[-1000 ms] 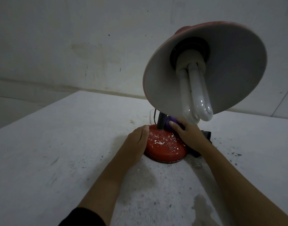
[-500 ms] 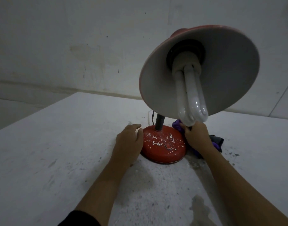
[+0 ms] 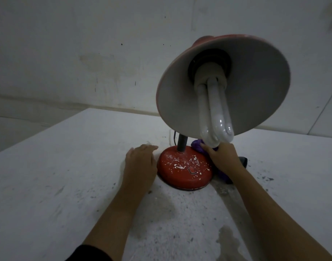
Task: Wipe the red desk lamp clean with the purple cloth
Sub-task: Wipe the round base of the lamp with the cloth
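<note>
Head view: my right hand (image 3: 222,157) grips the purple cloth (image 3: 198,145) right of the lamp's (image 3: 184,167) flaked base; bulb (image 3: 216,117) and shade (image 3: 255,81) overhang it. Left hand (image 3: 140,164) lies flat, empty, on the desk (image 3: 58,176). A wet patch (image 3: 229,240) lies near.

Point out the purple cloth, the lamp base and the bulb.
purple cloth (image 3: 197,145): head view, bunched part showing above the right hand.
lamp base (image 3: 182,172): head view, red top face, speckled with white flakes.
bulb (image 3: 216,117): head view, middle of the white tubes.
</note>
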